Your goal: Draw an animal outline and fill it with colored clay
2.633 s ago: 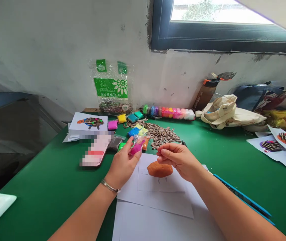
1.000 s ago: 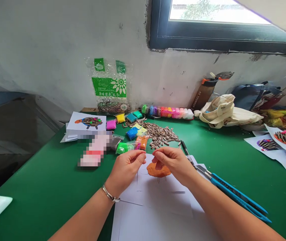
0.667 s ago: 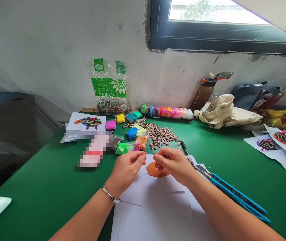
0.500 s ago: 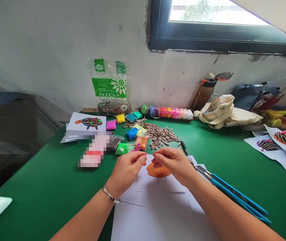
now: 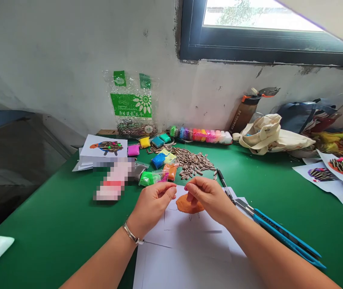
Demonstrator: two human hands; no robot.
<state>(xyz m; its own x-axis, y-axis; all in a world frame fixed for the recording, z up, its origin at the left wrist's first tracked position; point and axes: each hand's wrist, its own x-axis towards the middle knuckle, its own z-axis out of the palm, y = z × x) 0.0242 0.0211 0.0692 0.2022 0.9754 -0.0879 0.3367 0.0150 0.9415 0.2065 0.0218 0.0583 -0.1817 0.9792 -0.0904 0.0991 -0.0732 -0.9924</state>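
Observation:
Both of my hands hover over the white paper (image 5: 186, 245), pinched and a small gap apart. The thumb and forefinger of my left hand (image 5: 153, 202) press together; anything between them is too small to make out. At the fingertips of my right hand (image 5: 209, 196) a tiny pink bit (image 5: 186, 188) shows, probably modelling clay. Below the right fingers lies a flat orange clay oval (image 5: 185, 205) on the paper, partly covered by that hand. Pencilled leg outlines show under the oval.
Sunflower seeds (image 5: 194, 162) lie in a heap behind my hands, beside clay packets (image 5: 158, 159) of several colours. A black pen (image 5: 224, 182) and a blue utility knife (image 5: 286, 235) lie to the right. Finished turtle pictures (image 5: 105, 146) lie left, others (image 5: 322, 173) right.
My right fingertips have shifted slightly right, widening the gap between the hands, and the pink bit now shows at them. My left hand has barely moved.

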